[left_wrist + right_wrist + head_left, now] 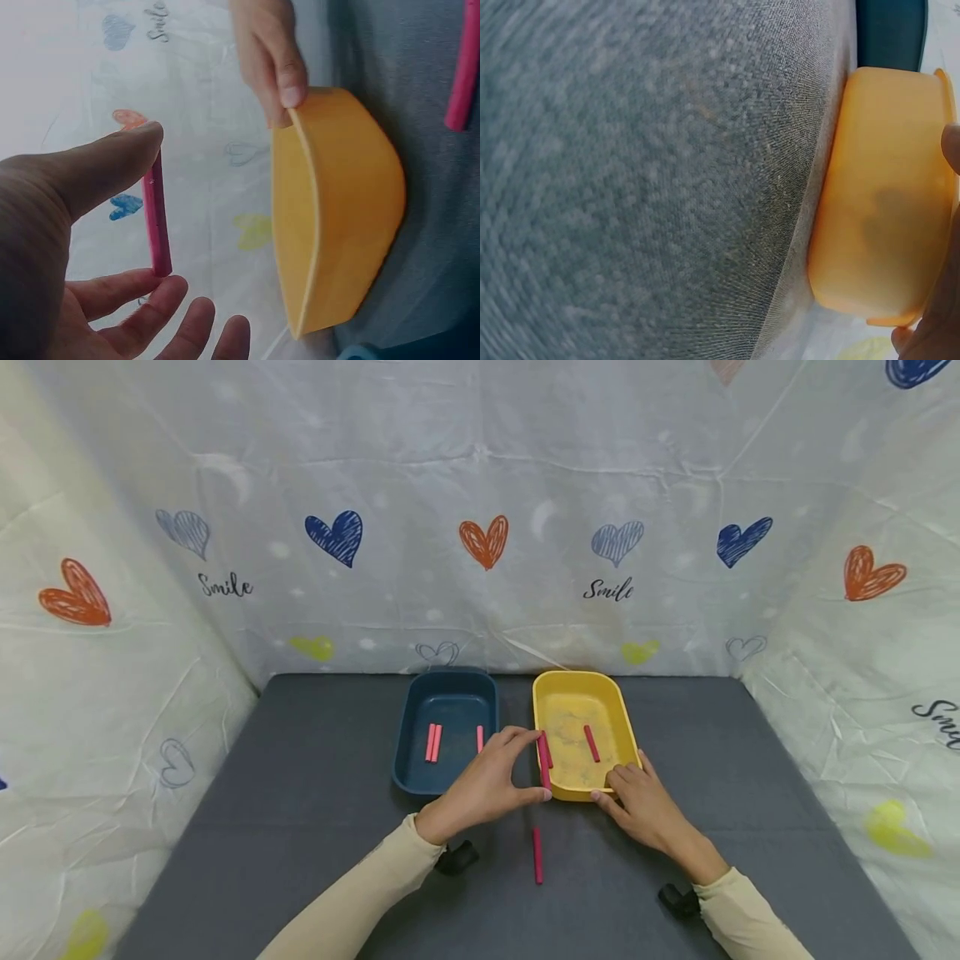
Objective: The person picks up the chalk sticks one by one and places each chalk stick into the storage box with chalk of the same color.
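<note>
My left hand (483, 783) holds a dark pink stick (543, 767) end to end between thumb and fingertip, over the left front corner of the yellow tray (573, 703). In the left wrist view this slim stick (157, 217) shows whole, its ends at the thumb tip and a fingertip. My right hand (651, 806) grips the tray's rim at the front right corner, thumb outside. One dark pink stick (592, 743) lies inside the tray; another (549, 752) shows just behind the held one.
Left of the yellow tray stands a dark blue tray (456, 703) with several light pink sticks (437, 743). Another dark pink stick (537, 857) lies on the grey cloth in front. A printed curtain (405, 602) hangs behind the table and along both sides.
</note>
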Action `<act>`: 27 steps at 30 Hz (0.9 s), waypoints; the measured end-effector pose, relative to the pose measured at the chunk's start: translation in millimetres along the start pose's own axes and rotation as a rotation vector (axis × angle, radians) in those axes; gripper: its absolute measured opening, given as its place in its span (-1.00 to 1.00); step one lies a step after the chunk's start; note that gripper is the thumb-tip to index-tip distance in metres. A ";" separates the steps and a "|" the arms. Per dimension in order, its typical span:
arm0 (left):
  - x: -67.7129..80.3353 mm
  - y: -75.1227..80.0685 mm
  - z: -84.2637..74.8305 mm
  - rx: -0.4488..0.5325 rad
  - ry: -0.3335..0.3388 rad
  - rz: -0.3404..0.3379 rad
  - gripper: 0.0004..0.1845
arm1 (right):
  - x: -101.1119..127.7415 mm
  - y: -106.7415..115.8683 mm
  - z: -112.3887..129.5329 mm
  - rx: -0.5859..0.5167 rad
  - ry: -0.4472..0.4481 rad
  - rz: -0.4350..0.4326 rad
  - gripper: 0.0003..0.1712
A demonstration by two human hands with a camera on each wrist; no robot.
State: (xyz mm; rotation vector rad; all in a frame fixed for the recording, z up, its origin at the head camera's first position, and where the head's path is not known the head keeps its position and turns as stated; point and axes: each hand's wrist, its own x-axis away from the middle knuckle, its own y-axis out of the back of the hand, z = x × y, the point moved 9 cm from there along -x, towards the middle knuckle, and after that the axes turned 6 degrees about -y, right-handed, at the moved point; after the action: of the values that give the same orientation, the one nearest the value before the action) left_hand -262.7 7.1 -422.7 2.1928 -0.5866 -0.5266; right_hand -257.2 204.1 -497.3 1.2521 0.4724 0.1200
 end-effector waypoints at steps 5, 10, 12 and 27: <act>-3.5 2.4 0.3 0.042 0.016 -0.011 -0.13 | 1.1 -0.7 2.8 0.003 0.008 -0.004 -0.71; -10.8 5.0 -0.9 0.064 0.025 -0.024 -0.13 | 1.5 0.1 3.8 0.006 0.009 -0.008 -0.71; -16.7 5.7 -0.9 0.066 0.020 -0.024 -0.13 | 1.1 0.1 3.2 0.005 0.008 -0.002 -0.72; -49.5 -1.0 11.0 0.091 0.035 0.004 -0.12 | -1.0 3.1 2.5 0.007 0.013 0.000 -0.72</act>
State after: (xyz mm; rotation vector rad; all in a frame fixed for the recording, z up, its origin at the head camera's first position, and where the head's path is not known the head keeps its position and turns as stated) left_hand -308.4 29.2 -421.4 2.2818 -0.6064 -0.4663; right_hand -256.5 202.5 -493.6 1.2591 0.4844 0.1270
